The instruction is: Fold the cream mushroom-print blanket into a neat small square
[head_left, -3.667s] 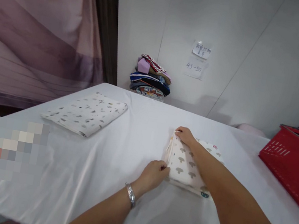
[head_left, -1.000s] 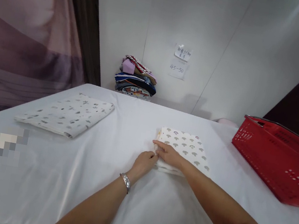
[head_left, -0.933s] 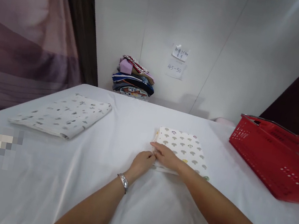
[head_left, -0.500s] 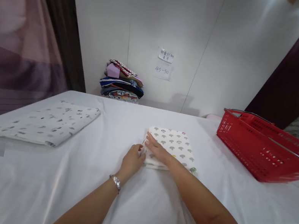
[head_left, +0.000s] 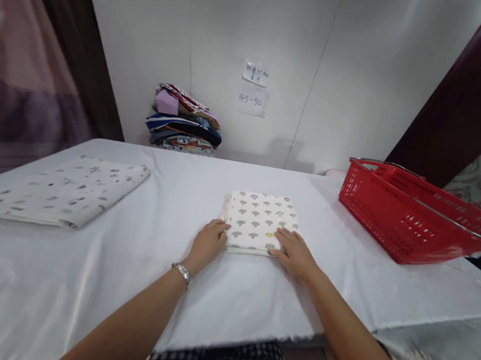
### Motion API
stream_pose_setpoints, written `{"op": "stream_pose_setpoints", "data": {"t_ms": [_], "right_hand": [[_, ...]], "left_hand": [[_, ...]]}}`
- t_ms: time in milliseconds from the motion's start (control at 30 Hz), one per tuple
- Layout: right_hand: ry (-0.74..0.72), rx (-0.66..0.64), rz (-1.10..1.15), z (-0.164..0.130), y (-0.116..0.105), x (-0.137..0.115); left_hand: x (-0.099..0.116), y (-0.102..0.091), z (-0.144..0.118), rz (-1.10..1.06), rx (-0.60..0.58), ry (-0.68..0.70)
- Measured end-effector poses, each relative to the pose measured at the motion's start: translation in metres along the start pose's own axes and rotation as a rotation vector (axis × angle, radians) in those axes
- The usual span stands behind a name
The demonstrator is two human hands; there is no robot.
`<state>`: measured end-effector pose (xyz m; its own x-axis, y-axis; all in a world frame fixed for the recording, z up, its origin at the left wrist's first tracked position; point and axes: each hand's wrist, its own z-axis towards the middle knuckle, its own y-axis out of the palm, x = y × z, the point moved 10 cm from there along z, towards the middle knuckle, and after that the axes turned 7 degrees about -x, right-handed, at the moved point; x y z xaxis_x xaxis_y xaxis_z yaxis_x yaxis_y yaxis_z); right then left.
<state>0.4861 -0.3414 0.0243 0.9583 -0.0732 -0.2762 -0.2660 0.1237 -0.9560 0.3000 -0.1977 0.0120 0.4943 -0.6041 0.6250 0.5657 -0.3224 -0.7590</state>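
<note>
A folded white cloth [head_left: 256,220] with grey mushroom prints and a few coloured ones lies in front of me on the table. My left hand [head_left: 209,239], a silver bracelet at its wrist, has bent fingers closed on the cloth's near left edge. Resting on the cloth's near right corner is my right hand [head_left: 297,255], palm down with its fingers stretched out and apart. Layers of the fold show along the cloth's left side.
Another folded white cloth [head_left: 57,188] with grey leaf-like marks lies to the left. At the right stands a red plastic basket [head_left: 402,215] with metal handles. A stack of folded fabrics [head_left: 185,124] sits by the back wall. White sheeting covers the table [head_left: 124,283].
My right hand has moved from the cloth's left edge to its near right corner. The left hand stays at the left edge. The view has shifted slightly.
</note>
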Motion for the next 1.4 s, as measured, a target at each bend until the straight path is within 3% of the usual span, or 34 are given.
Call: {"op": "stream_pose_setpoints", "data": {"t_ms": [167, 267, 367, 467, 600, 800, 1100, 1267, 1400], "right_hand": [[0.088, 0.2, 0.16, -0.028, -0.005, 0.042], [0.204, 0.305, 0.27, -0.042, -0.001, 0.064], [0.257, 0.314, 0.272, -0.043, 0.007, 0.069], [0.286, 0.305, 0.24, -0.038, 0.01, 0.066], [0.33, 0.302, 0.21, -0.031, 0.009, 0.065], [0.227, 0.349, 0.165, -0.031, -0.009, 0.06], [0.284, 0.255, 0.148, -0.035, -0.001, 0.069], [0.306, 0.176, 0.179, -0.038, 0.008, 0.079], [0.263, 0.185, 0.207, -0.035, -0.007, 0.068]], "left_hand": [[0.016, -0.007, -0.005, 0.188, 0.065, 0.041], [0.036, -0.01, -0.01, 0.327, 0.1, 0.151], [0.056, 0.0, -0.018, 0.363, 0.028, 0.329], [0.063, 0.011, -0.023, 0.332, -0.054, 0.401], [0.059, 0.014, -0.023, 0.341, -0.055, 0.381], [0.051, 0.012, -0.021, 0.306, -0.035, 0.356], [0.045, 0.013, -0.022, 0.266, -0.034, 0.344], [0.05, 0.008, -0.024, 0.254, -0.045, 0.343], [0.061, 0.003, -0.015, 0.292, -0.069, 0.283]]}}
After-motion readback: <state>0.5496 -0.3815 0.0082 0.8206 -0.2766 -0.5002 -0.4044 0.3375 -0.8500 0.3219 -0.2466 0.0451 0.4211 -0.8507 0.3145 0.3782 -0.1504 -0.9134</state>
